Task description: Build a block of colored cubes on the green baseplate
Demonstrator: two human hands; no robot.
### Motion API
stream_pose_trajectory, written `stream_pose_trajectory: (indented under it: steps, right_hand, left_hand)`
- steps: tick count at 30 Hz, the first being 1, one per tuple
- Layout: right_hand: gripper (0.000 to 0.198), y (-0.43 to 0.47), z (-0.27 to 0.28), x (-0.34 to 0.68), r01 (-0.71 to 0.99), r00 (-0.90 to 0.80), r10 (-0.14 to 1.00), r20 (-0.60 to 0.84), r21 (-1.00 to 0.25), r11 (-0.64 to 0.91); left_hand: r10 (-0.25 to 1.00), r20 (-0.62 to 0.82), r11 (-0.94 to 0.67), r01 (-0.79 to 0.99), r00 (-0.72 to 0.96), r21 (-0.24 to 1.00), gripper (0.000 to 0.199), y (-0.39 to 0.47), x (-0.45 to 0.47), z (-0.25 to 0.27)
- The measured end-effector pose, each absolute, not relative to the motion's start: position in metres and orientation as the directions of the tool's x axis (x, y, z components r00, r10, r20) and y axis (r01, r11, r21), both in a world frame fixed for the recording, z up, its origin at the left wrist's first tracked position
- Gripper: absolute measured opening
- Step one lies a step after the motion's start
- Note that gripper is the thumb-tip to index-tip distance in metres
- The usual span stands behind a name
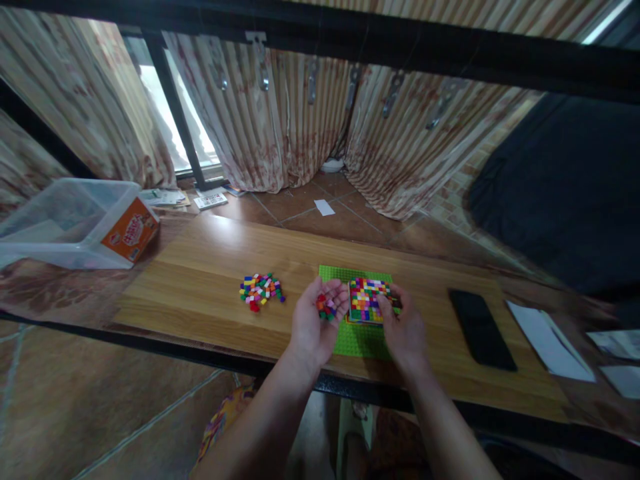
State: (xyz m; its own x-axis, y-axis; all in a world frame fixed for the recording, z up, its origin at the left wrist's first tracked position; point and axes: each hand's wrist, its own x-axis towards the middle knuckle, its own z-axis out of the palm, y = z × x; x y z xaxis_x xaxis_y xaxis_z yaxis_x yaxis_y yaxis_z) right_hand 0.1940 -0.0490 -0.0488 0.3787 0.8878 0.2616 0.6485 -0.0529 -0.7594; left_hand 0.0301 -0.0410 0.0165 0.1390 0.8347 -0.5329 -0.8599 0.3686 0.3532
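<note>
My left hand [311,323] is turned palm up and cupped, with several small toy bricks [326,308] in red, pink, green and other colours lying in it. Just right of its fingertips a many-coloured block of toy bricks [365,299] stands on a green baseplate [345,345]. My right hand [404,328] grips the right side of this block, thumb on its top and fingers along its far right edge. Whether a single loose brick sits under that thumb is hidden. Left of my hands a loose pile of small coloured bricks [261,291] lies on the wooden board.
A black phone [481,328] and white papers [550,340] lie to the right on the wooden board [200,267]. At the far left stands a clear plastic bin [65,220] with an orange label. Metal hooks [263,73] hang from a dark bar above.
</note>
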Motion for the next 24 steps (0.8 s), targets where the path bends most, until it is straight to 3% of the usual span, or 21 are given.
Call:
stream_pose_trajectory:
  steps: [9,12,14,18,24]
  right_hand:
    - [0.052,-0.049,-0.048,0.189,0.628,0.386,0.889,0.245,-0.776,-0.059]
    - [0.044,-0.055,-0.035,0.188,0.703,0.386,0.831,0.4,-0.711,0.015]
    - [0.032,-0.062,-0.022,0.185,0.752,0.304,0.779,0.549,-0.64,0.157]
    - [0.022,-0.074,0.001,0.176,0.683,-0.024,0.822,0.569,-0.591,0.43]
    - [0.022,-0.072,0.001,0.171,0.647,-0.222,0.838,0.498,-0.568,0.509]
  left_hand:
    - [0.845,-0.447,0.461,-0.826,0.295,0.325,0.041,-0.045,0.032,0.021]
    - [0.841,-0.416,0.489,-0.815,0.346,0.31,0.045,-0.046,0.033,0.02]
    - [0.836,-0.407,0.504,-0.808,0.367,0.307,0.047,-0.047,0.034,0.02]
    - [0.83,-0.395,0.523,-0.798,0.395,0.3,0.048,-0.048,0.035,0.022]
    - [0.816,-0.364,0.552,-0.794,0.45,0.256,0.05,-0.049,0.036,0.023]
